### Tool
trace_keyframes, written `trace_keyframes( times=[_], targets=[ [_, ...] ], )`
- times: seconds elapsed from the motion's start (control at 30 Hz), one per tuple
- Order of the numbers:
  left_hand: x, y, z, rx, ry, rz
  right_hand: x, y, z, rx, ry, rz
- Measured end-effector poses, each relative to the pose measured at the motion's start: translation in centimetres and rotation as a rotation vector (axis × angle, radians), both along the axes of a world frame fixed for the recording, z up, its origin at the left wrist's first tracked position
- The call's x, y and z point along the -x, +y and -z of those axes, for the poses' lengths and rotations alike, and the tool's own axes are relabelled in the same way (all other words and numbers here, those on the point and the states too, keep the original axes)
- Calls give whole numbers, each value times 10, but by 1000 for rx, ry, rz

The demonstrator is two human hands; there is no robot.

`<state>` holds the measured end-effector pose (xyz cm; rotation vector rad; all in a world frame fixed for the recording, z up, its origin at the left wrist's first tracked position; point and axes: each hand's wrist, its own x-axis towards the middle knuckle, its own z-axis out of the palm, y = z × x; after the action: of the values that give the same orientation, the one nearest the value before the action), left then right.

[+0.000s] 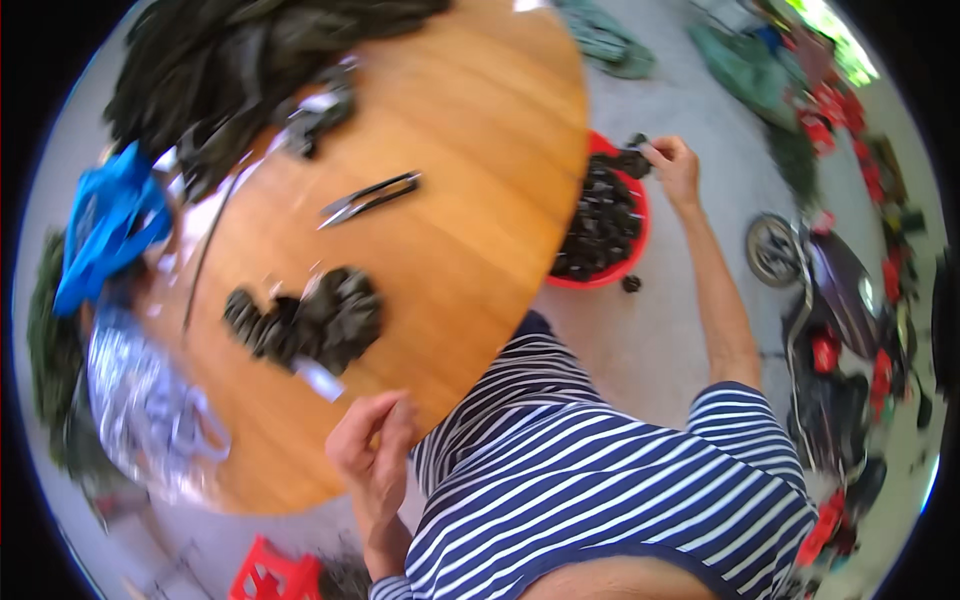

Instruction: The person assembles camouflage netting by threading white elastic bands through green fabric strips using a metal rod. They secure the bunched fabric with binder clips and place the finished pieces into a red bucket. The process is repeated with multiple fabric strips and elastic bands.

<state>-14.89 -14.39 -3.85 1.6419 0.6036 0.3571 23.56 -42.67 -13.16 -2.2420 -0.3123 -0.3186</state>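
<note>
At the right, my right hand (pixel 677 172) pinches a small dark gathered piece of fabric (pixel 634 162), which looks like a scrunchie, over the rim of a red basin (pixel 640 245). Inside the basin lies a heap of similar dark pieces (pixel 600 222). My left hand (pixel 372 450) is at the near edge of the round wooden table (pixel 470 250), its fingers curled in and nothing visible in them. Just beyond it sits a clump of dark green ruffled scrunchies (pixel 318 318) with a white tag (pixel 320 381). Small thread snips (pixel 370 200) rest farther back on the wood.
A big pile of dark fabric (pixel 240 70) covers the table's far left. Blue plastic bag (pixel 115 225) and clear plastic bag (pixel 150 400) lie along its left side. A red stool (pixel 272 572) is below left. One dark piece (pixel 631 284) lies on the floor. A motorcycle (pixel 835 300) stands right.
</note>
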Motion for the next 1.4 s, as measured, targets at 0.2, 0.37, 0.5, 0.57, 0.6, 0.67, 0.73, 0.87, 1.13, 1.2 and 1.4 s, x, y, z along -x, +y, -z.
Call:
trace_keyframes(
  times=[0.2,0.37,0.5,0.57,0.6,0.67,0.73,0.87,1.13,1.2,1.4],
  targets=[
    [23,22,0,189,-110,-438,37,72,-36,-244,-72,-173],
    [30,22,0,150,-179,-484,178,186,-118,-131,-476,-1105],
    [22,16,9,222,-225,-464,224,232,-102,-83,-628,-1334],
    [20,12,16,227,-297,-422,226,243,-98,-49,-652,-1403],
    [16,10,15,203,-312,-423,226,247,-97,-40,-653,-1407],
    [7,12,17,154,-426,-367,232,251,-103,-98,-542,-1399],
    [2,27,26,-235,-426,-305,240,255,-110,-149,-449,-1406],
    [-1,47,20,15,-506,-265,238,266,-134,-151,-115,-1511],
    [15,105,-6,457,-408,40,196,297,-121,129,-70,-1511],
    [14,110,-19,401,-280,95,199,303,-121,116,-76,-1621],
    [4,136,-42,208,-193,105,203,322,-132,201,291,-1725]
  ],
)
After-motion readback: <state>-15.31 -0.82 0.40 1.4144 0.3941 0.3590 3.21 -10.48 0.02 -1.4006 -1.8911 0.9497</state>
